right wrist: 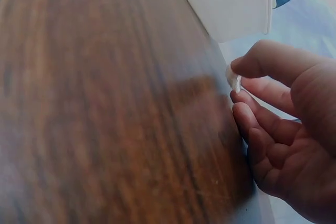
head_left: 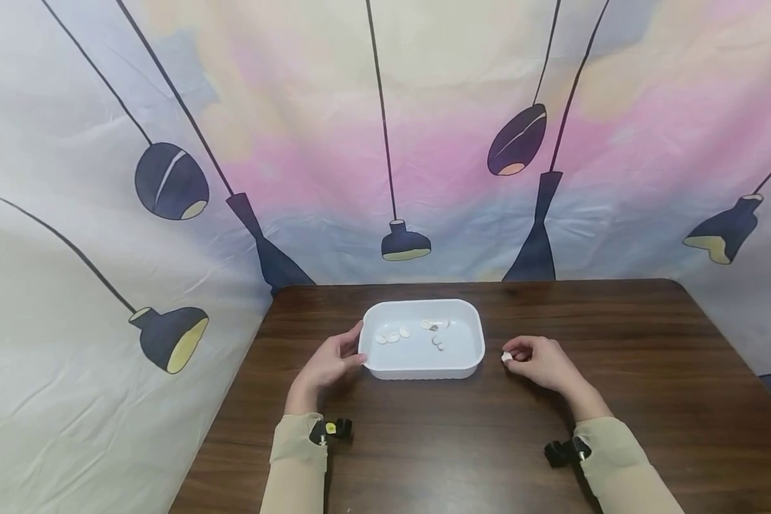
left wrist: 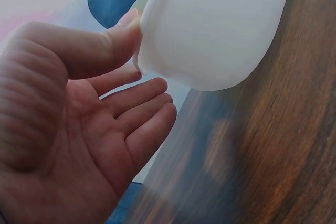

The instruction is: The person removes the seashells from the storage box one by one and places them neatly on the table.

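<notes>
A white plastic tray (head_left: 424, 373) stands on the wooden table, with several small whitish shell-like pieces (head_left: 393, 336) lying inside. At its left end, my left hand (head_left: 328, 364) pinches the rim between thumb and index finger. The other three fingers (left wrist: 152, 124) are extended below the rim in the left wrist view. Just right of the tray, my right hand (head_left: 542, 363) holds a small white shell-like piece (right wrist: 233, 78) between thumb and fingertips, low over the table. Its exact kind cannot be made out.
The brown wooden table (head_left: 437, 442) reaches back to a hanging cloth (head_left: 334, 107) printed with lamps. Thin curved pieces (head_left: 437, 344) lie in the right half of the tray. Each wrist wears a small black camera (head_left: 560, 454) over a light sleeve.
</notes>
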A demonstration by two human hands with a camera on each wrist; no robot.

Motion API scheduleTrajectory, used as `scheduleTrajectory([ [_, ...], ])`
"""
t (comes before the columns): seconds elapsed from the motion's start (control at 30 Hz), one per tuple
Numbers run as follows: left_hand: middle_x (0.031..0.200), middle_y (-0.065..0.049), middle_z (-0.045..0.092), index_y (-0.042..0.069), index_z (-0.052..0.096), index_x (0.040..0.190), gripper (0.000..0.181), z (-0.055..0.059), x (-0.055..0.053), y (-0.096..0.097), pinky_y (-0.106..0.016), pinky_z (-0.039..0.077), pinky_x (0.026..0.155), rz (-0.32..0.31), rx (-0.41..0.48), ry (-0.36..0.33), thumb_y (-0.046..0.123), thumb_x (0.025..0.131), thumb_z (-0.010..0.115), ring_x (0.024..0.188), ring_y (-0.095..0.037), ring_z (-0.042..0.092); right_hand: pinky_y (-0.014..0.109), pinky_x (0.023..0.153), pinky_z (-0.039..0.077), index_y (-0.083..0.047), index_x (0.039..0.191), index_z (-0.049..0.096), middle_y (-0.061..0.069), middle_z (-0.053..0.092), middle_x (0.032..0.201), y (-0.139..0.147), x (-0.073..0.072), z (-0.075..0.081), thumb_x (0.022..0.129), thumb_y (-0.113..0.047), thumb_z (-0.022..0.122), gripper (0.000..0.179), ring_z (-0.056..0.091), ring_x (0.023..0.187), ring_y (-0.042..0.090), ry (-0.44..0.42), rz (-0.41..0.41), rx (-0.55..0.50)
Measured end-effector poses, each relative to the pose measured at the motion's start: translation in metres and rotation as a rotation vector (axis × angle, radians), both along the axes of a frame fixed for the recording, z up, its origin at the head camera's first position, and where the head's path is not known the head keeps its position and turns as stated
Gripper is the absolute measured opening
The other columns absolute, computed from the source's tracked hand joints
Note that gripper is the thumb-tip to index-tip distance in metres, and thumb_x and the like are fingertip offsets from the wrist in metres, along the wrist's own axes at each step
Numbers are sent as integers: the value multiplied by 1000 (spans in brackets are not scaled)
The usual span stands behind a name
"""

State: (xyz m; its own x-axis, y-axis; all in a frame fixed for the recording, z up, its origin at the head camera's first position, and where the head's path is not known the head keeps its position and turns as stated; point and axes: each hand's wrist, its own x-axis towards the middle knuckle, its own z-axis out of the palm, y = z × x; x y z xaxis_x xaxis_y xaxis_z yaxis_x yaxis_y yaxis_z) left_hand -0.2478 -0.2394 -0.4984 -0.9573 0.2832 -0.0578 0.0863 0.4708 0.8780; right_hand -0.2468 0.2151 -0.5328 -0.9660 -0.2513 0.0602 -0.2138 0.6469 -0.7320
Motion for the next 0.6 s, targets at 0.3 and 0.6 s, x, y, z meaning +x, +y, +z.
scheduleTrajectory([
  [0.3, 171, -12, 34, 5, 36, 166, 73, 2, 0, 1, -51, 37, 121, -6, 18, -13, 4, 102, 71, 153, -35, 42, 39, 84, 57, -5, 115, 78, 2, 74, 99, 0, -2, -2, 92, -12, 80, 24, 66, 92, 19, -24, 10, -1],
  [0.6, 171, -14, 34, 2, 36, 165, 72, 3, 1, 0, -50, 37, 121, -25, 15, -1, 3, 102, 70, 152, -35, 42, 38, 82, 56, -7, 111, 79, 0, 73, 98, 0, -2, -1, 92, -16, 81, 21, 65, 91, 18, -27, 23, 8],
])
